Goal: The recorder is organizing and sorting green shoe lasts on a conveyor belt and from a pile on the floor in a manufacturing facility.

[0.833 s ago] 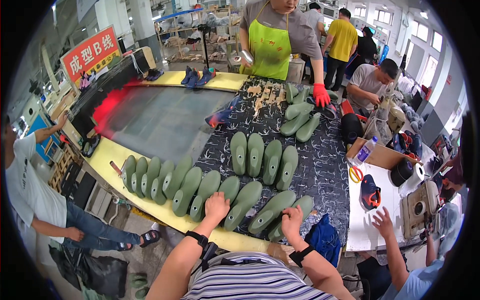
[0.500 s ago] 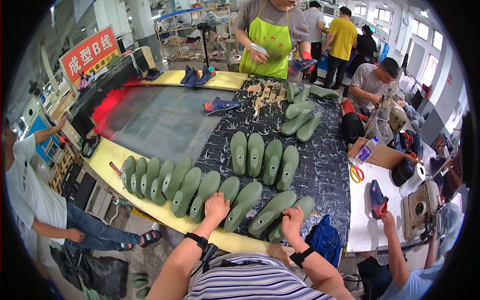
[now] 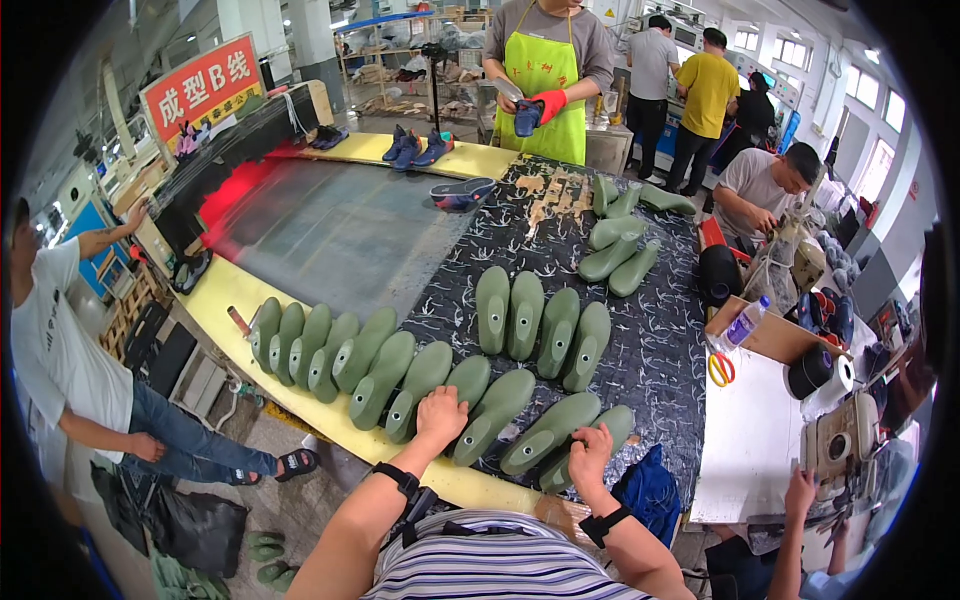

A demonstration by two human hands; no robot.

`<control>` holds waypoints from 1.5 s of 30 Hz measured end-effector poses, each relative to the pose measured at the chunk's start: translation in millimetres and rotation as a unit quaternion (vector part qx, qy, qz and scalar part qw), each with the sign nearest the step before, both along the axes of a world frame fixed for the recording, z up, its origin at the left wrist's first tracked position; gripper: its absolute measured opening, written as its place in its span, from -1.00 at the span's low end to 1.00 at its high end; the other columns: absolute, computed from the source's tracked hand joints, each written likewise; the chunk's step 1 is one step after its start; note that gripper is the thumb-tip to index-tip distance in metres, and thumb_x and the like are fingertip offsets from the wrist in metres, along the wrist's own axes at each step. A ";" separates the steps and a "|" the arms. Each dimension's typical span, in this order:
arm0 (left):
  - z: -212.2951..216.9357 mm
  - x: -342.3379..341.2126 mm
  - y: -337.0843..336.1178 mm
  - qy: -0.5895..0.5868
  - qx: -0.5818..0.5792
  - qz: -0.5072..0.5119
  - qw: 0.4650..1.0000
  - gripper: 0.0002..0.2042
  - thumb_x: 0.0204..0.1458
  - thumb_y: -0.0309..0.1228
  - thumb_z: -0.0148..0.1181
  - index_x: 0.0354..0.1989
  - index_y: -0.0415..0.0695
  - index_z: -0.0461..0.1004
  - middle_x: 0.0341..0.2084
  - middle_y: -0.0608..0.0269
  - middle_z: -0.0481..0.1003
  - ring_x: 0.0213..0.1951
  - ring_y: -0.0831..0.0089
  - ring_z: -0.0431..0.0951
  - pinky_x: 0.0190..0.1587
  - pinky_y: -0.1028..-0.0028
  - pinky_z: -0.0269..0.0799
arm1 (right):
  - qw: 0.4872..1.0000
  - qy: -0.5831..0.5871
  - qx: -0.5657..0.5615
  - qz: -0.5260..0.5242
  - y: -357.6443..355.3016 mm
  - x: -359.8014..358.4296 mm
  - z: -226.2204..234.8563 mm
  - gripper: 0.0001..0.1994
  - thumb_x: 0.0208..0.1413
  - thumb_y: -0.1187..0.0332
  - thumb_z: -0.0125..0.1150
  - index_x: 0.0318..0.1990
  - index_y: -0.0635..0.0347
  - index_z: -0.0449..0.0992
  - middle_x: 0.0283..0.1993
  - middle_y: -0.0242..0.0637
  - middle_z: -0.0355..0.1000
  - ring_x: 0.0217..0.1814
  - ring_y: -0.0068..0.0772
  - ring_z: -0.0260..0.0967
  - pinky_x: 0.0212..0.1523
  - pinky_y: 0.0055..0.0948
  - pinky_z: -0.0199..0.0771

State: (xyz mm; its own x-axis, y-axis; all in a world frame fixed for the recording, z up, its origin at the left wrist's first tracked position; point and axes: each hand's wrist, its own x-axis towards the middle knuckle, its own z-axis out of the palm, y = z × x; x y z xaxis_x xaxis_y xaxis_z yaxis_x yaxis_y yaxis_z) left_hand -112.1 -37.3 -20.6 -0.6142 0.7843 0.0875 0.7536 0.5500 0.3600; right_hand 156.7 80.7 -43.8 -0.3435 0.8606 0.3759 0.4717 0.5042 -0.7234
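Green shoe lasts (image 3: pixel 383 382) stand in a long row along the near edge of the table. My left hand (image 3: pixel 441 415) is closed around the heel end of one last (image 3: pixel 468 378) in this row, hiding its lower part. At the row's right end, my right hand (image 3: pixel 591 458) rests against the last one (image 3: pixel 613 428), its fingers bent onto the side. Another green last (image 3: pixel 548 434) lies tilted between my hands. Farther in, several more lasts (image 3: pixel 526 312) stand side by side, and another group (image 3: pixel 612 248) lies at the back right.
A conveyor belt (image 3: pixel 330 240) carries a dark blue shoe (image 3: pixel 462 193). Blue cloth (image 3: pixel 650 492) lies beside my right hand. The white side table (image 3: pixel 745 440) holds scissors (image 3: pixel 720 369) and a bottle (image 3: pixel 748 320). Across the table, a person in a green apron (image 3: pixel 545 90) holds a shoe.
My hands have barely moved; the right fingers look a little straighter. The shoe held over the white side table is out of sight. The belt shoe has shifted toward the dark covering.
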 end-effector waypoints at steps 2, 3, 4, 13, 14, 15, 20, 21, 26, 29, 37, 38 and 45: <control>0.4 0.0 0.6 -0.005 -0.002 0.001 1.000 -0.71 0.00 -0.25 0.16 -0.25 -0.24 0.45 -0.27 -0.05 0.49 -0.18 0.04 0.51 -0.07 0.16 0.40 | 1.000 -0.010 0.014 -0.021 -1.2 0.6 -2.1 -0.87 -0.22 0.56 0.01 -0.47 0.25 0.48 -0.36 -0.17 0.44 -0.05 -0.02 0.30 0.35 -0.10 0.03; 0.0 -0.1 0.8 -0.003 -0.002 0.000 1.000 -0.71 -0.01 -0.25 0.17 -0.25 -0.24 0.45 -0.28 -0.04 0.49 -0.18 0.04 0.52 -0.08 0.16 0.41 | 1.000 -0.010 0.015 -0.019 -1.0 1.4 -4.2 -0.87 -0.22 0.56 0.01 -0.47 0.25 0.48 -0.36 -0.17 0.44 -0.05 -0.02 0.30 0.35 -0.10 0.03; 0.2 -0.2 0.9 -0.001 -0.002 -0.001 1.000 -0.72 -0.01 -0.26 0.17 -0.26 -0.24 0.45 -0.28 -0.04 0.49 -0.19 0.04 0.52 -0.09 0.15 0.41 | 1.000 -0.015 0.008 -0.017 -0.3 2.2 -6.2 -0.87 -0.22 0.56 0.01 -0.47 0.25 0.48 -0.37 -0.18 0.44 -0.06 -0.02 0.30 0.35 -0.10 0.03; -5.2 -3.0 1.3 0.011 0.027 -0.008 1.000 -0.71 -0.04 -0.26 0.20 -0.23 -0.22 0.47 -0.30 -0.06 0.48 -0.24 -0.01 0.52 -0.17 0.10 0.44 | 1.000 -0.008 0.003 -0.017 -0.1 1.2 -3.0 -0.88 -0.21 0.55 0.03 -0.47 0.23 0.49 -0.36 -0.18 0.44 -0.03 -0.01 0.29 0.35 -0.10 0.03; -5.5 -2.7 0.8 0.013 0.028 -0.010 0.999 -0.71 -0.04 -0.26 0.20 -0.23 -0.22 0.47 -0.30 -0.06 0.48 -0.24 -0.01 0.52 -0.17 0.10 0.44 | 1.000 -0.008 0.002 -0.015 0.2 0.8 -1.7 -0.88 -0.21 0.55 0.03 -0.47 0.23 0.49 -0.36 -0.18 0.44 -0.02 0.00 0.29 0.35 -0.09 0.03; -4.0 -2.0 0.7 0.011 0.024 -0.008 1.000 -0.71 -0.04 -0.26 0.19 -0.24 -0.22 0.46 -0.30 -0.05 0.49 -0.22 0.02 0.53 -0.15 0.12 0.43 | 1.000 -0.006 0.003 -0.018 1.1 1.6 -2.5 -0.88 -0.21 0.55 0.03 -0.47 0.23 0.49 -0.36 -0.18 0.44 -0.02 0.00 0.29 0.35 -0.09 0.03; 0.1 -0.7 1.9 0.012 0.017 -0.005 1.000 -0.71 -0.03 -0.25 0.19 -0.26 -0.23 0.46 -0.30 -0.04 0.49 -0.21 0.03 0.53 -0.13 0.14 0.43 | 1.000 -0.012 -0.010 -0.016 0.7 1.9 -1.3 -0.88 -0.20 0.52 0.07 -0.46 0.20 0.52 -0.31 -0.18 0.47 0.05 0.06 0.26 0.30 -0.06 0.02; 0.2 0.0 0.7 0.011 0.014 -0.005 1.000 -0.71 -0.03 -0.25 0.19 -0.26 -0.24 0.46 -0.30 -0.05 0.49 -0.21 0.03 0.53 -0.13 0.14 0.43 | 1.000 -0.011 -0.009 -0.016 -0.4 1.9 -1.9 -0.88 -0.20 0.52 0.07 -0.46 0.20 0.52 -0.31 -0.18 0.47 0.05 0.06 0.26 0.30 -0.06 0.02; 0.8 0.5 -0.3 0.014 0.011 0.001 1.000 -0.70 -0.03 -0.25 0.20 -0.27 -0.24 0.46 -0.31 -0.05 0.49 -0.23 0.03 0.53 -0.13 0.14 0.43 | 0.999 -0.016 -0.030 -0.005 0.8 3.7 -2.0 -0.88 -0.20 0.52 0.07 -0.46 0.21 0.52 -0.33 -0.18 0.47 0.02 0.04 0.27 0.32 -0.06 0.01; 0.5 1.2 -2.2 0.009 0.009 -0.003 1.000 -0.71 -0.03 -0.25 0.20 -0.27 -0.25 0.46 -0.31 -0.05 0.49 -0.23 0.02 0.53 -0.13 0.14 0.43 | 1.000 -0.012 -0.025 -0.010 -2.9 3.6 0.2 -0.89 -0.20 0.52 0.06 -0.47 0.22 0.51 -0.33 -0.17 0.46 0.02 0.03 0.28 0.33 -0.06 0.00; -4.1 2.4 -0.7 0.021 0.027 -0.008 0.999 -0.73 -0.04 -0.28 0.20 -0.30 -0.24 0.44 -0.32 -0.05 0.49 -0.24 0.01 0.53 -0.16 0.12 0.44 | 1.000 -0.025 0.000 -0.001 0.4 6.5 -3.4 -0.88 -0.19 0.54 0.04 -0.46 0.22 0.50 -0.38 -0.16 0.43 -0.04 0.00 0.31 0.32 -0.08 0.07; -4.9 1.1 1.7 0.023 0.024 -0.008 0.999 -0.74 -0.04 -0.28 0.20 -0.31 -0.24 0.44 -0.33 -0.05 0.49 -0.24 0.01 0.53 -0.17 0.12 0.45 | 1.000 -0.027 0.007 -0.007 1.7 6.2 -6.1 -0.88 -0.19 0.54 0.04 -0.45 0.22 0.50 -0.37 -0.16 0.44 -0.03 0.00 0.31 0.32 -0.08 0.07; -0.4 -3.4 5.4 0.012 0.000 0.007 1.000 -0.70 -0.03 -0.29 0.21 -0.20 -0.23 0.47 -0.26 -0.06 0.51 -0.20 -0.01 0.53 -0.14 0.12 0.44 | 0.999 -0.013 -0.034 0.025 10.2 2.5 -7.3 -0.88 -0.18 0.52 0.05 -0.47 0.18 0.52 -0.32 -0.17 0.46 0.07 0.06 0.26 0.26 -0.08 0.06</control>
